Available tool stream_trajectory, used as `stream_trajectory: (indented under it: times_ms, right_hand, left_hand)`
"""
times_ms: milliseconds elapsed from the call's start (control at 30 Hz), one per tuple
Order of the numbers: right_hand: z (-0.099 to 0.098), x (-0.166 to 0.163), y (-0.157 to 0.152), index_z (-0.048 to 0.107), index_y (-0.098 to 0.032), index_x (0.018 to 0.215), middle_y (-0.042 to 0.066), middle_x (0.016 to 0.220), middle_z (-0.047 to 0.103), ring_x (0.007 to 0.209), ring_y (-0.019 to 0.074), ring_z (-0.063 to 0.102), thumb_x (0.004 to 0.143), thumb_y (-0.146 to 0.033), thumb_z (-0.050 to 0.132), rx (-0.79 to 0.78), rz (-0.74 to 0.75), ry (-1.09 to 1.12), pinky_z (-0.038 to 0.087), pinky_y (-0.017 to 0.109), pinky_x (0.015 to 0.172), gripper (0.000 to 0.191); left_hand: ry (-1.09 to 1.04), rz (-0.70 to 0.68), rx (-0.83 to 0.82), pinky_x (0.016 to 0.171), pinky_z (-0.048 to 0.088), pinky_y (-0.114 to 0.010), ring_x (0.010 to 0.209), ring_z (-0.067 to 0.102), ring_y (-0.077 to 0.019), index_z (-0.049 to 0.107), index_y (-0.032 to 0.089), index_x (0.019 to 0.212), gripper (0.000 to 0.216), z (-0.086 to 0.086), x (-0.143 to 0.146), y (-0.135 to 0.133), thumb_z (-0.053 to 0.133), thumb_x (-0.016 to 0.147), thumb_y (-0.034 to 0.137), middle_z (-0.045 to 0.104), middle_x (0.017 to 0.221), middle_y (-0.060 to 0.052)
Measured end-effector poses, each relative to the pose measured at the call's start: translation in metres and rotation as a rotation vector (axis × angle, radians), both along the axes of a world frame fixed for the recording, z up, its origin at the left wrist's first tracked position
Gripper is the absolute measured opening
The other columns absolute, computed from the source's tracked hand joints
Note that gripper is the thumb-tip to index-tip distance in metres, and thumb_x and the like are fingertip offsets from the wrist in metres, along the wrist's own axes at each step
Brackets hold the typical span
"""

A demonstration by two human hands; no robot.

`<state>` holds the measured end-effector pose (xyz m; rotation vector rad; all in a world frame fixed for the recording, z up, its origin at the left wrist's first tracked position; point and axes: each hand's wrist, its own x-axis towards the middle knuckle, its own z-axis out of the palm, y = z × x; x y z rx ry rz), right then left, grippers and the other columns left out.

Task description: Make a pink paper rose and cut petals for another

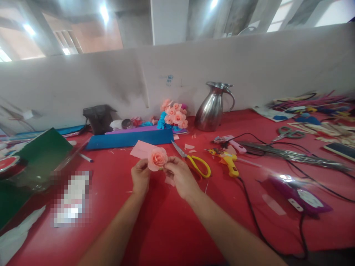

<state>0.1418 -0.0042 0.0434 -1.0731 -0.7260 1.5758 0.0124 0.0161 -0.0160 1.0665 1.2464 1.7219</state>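
Both my hands hold a small pink paper rose [157, 158] above the red table [155, 221]. My left hand [140, 178] pinches it from below on the left, fingers closed. My right hand [181, 176] grips its right side, fingers curled around the base. Pink paper sheets [140, 149] lie just behind the rose. Yellow-handled scissors [194, 161] rest right of my right hand.
A yellow glue gun [229, 161] with a black cord lies to the right, near a bundle of wires [291, 155]. A steel jug [213, 107], a bunch of finished pink roses [174, 115], blue foam sheets [130, 139] and a green sheet [39, 155] stand around.
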Motion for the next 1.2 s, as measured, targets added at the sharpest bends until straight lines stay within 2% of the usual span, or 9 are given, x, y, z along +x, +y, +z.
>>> stream_trajectory:
  times_ms: [133,333,400,500,733,867,967,1200]
  right_hand:
    - [-0.002,0.001,0.000,0.056,-0.019,0.070,-0.003,0.060,0.062,0.056,0.0083,0.053,0.060,-0.024,0.068,-0.115,0.098,0.041,0.037,0.021,0.056,0.017]
    - [-0.009,0.000,0.001,0.061,-0.015,0.073,0.004,0.064,0.069,0.057,0.0110,0.061,0.065,-0.030,0.068,-0.165,0.235,0.192,0.045,0.022,0.057,0.018]
    - [-0.010,0.000,0.001,0.063,-0.014,0.073,0.005,0.066,0.070,0.058,0.0109,0.063,0.065,-0.027,0.070,-0.152,0.260,0.204,0.046,0.022,0.058,0.017]
    - [-0.011,0.000,0.001,0.062,-0.015,0.071,0.004,0.066,0.071,0.058,0.0099,0.063,0.062,-0.021,0.072,-0.123,0.235,0.222,0.046,0.020,0.058,0.015]
    - [-0.011,-0.001,0.001,0.068,-0.011,0.074,0.007,0.068,0.072,0.059,0.0109,0.064,0.071,-0.030,0.069,-0.177,0.302,0.266,0.048,0.021,0.059,0.019]
    - [-0.012,-0.002,0.000,0.066,-0.014,0.074,0.004,0.068,0.071,0.059,0.0101,0.063,0.062,-0.022,0.075,-0.145,0.259,0.307,0.047,0.021,0.059,0.017]
    - [-0.012,-0.003,-0.001,0.065,-0.015,0.072,0.002,0.066,0.071,0.058,0.0096,0.063,0.058,-0.020,0.078,-0.117,0.241,0.277,0.046,0.021,0.060,0.020]
    - [-0.014,-0.003,-0.001,0.068,-0.016,0.072,0.000,0.071,0.068,0.065,0.0096,0.062,0.057,-0.029,0.079,0.010,0.233,0.112,0.045,0.023,0.068,0.022]
  left_hand:
    - [0.012,0.024,0.024,0.062,0.045,-0.023,0.064,0.057,-0.0133,0.069,0.015,0.070,0.015,-0.004,-0.002,0.001,0.064,0.057,0.010,0.067,0.068,0.001]
    - [0.074,0.086,0.018,0.062,0.045,-0.022,0.064,0.058,-0.0128,0.068,0.015,0.065,0.009,0.003,-0.002,-0.002,0.062,0.059,0.011,0.066,0.066,0.001]
    - [0.099,0.102,0.002,0.061,0.045,-0.021,0.064,0.058,-0.0131,0.067,0.014,0.064,0.007,0.005,-0.002,-0.002,0.062,0.060,0.013,0.065,0.064,0.001]
    - [0.093,0.107,0.006,0.059,0.044,-0.021,0.064,0.058,-0.0134,0.068,0.015,0.066,0.007,0.004,-0.002,-0.002,0.064,0.060,0.015,0.066,0.064,0.001]
    - [0.108,0.087,0.012,0.059,0.044,-0.021,0.065,0.058,-0.0136,0.067,0.015,0.068,0.008,-0.001,-0.003,-0.003,0.063,0.061,0.016,0.066,0.068,0.000]
    - [0.157,0.069,0.015,0.059,0.044,-0.021,0.065,0.057,-0.0135,0.067,0.016,0.066,0.007,0.003,-0.001,-0.006,0.062,0.061,0.015,0.065,0.067,0.001]
    - [0.136,0.063,-0.011,0.058,0.042,-0.021,0.062,0.054,-0.0123,0.064,0.015,0.062,0.003,0.006,0.002,-0.008,0.062,0.060,0.014,0.062,0.063,0.002]
    - [-0.031,-0.022,-0.005,0.053,0.037,-0.019,0.054,0.045,-0.0084,0.061,0.015,0.060,0.007,0.001,0.004,-0.006,0.059,0.057,0.009,0.055,0.056,0.005]
